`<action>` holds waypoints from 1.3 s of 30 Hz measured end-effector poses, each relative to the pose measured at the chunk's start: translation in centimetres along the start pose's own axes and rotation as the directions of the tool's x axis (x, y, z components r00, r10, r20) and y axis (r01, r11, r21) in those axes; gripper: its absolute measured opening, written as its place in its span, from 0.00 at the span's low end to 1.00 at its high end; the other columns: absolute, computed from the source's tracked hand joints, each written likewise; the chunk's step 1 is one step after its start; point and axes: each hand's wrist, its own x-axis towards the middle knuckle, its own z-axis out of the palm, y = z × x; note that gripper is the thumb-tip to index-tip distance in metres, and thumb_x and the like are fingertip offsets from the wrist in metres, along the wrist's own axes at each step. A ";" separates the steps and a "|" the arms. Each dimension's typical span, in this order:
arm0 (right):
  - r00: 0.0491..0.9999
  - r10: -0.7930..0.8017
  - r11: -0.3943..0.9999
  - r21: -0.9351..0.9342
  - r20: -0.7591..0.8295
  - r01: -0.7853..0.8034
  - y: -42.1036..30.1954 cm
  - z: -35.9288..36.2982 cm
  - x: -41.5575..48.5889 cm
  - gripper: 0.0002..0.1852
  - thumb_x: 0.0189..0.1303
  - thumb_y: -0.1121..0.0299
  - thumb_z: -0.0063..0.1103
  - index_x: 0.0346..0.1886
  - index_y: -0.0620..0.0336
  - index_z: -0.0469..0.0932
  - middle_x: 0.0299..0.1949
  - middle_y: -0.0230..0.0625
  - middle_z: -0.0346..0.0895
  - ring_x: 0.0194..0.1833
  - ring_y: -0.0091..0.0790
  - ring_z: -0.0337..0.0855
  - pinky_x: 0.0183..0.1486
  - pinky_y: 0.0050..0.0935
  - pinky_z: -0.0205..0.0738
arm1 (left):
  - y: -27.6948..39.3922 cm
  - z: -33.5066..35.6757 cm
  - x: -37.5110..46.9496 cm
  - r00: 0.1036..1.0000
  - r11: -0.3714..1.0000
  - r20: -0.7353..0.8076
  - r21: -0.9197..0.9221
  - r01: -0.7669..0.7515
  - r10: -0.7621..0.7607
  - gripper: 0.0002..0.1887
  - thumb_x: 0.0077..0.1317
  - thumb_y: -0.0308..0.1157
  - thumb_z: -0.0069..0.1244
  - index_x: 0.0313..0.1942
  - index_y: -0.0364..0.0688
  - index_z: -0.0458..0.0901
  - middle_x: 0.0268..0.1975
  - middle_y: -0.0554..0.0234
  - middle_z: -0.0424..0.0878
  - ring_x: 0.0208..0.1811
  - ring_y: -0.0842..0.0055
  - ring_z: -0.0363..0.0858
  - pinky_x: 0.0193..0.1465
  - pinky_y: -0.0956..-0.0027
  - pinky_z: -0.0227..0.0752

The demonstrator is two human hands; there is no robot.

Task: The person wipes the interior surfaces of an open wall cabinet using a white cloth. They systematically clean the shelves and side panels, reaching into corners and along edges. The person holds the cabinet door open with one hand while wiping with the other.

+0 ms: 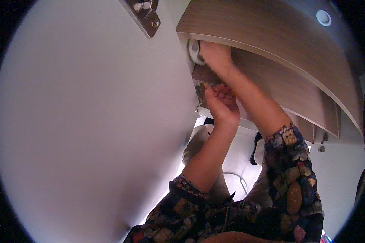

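Note:
My right hand (214, 54) reaches in beneath the front edge of the upper wood-grain shelf (249, 24). A rounded whitish object (195, 53) shows at its left side, close against the cabinet's side wall. The fingers are hidden, so whether they grip this object cannot be told. Lower down, my left hand (222, 100) is turned palm up with its fingers loosely curled and the thumb apart. Nothing is visible in that palm. Beside its thumb is a metal hinge (199, 94), partly covered, at the edge of the white cabinet door (94, 115).
The door stands swung out along my left side and bears another metal hinge (147, 18) at the top. Further wood-grain shelves (279, 82) sit below the upper one. A hinge (323, 142) is on the right. A thin cable (238, 176) lies on the floor between my legs.

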 end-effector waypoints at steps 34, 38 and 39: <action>0.955 0.109 0.994 -0.024 0.277 -0.107 3.9 0.5 3.3 0.19 0.66 0.60 0.58 0.53 0.62 0.80 0.52 0.55 0.82 0.56 0.62 0.79 0.63 0.53 0.69 | 0.7 0.3 -0.4 0.987 0.950 0.091 0.272 -0.151 0.131 0.29 0.74 0.59 0.45 0.47 0.38 0.77 0.39 0.51 0.86 0.37 0.64 0.84 0.48 0.61 0.77; 0.951 0.163 0.977 0.094 0.263 -0.193 0.7 -0.8 0.5 0.18 0.66 0.60 0.59 0.52 0.62 0.80 0.51 0.55 0.82 0.55 0.62 0.79 0.62 0.53 0.69 | 0.3 -0.2 0.7 0.987 0.969 0.097 0.197 -0.147 0.130 0.25 0.76 0.53 0.43 0.47 0.35 0.77 0.37 0.53 0.85 0.35 0.68 0.83 0.43 0.62 0.77; 0.964 0.134 0.981 0.107 0.232 -0.162 -0.6 -1.3 -0.8 0.18 0.66 0.60 0.59 0.52 0.62 0.80 0.51 0.55 0.82 0.54 0.62 0.79 0.62 0.53 0.70 | 0.3 -0.3 0.9 0.987 0.972 0.092 0.180 -0.149 0.134 0.24 0.77 0.52 0.43 0.47 0.35 0.77 0.37 0.54 0.85 0.35 0.69 0.83 0.42 0.61 0.77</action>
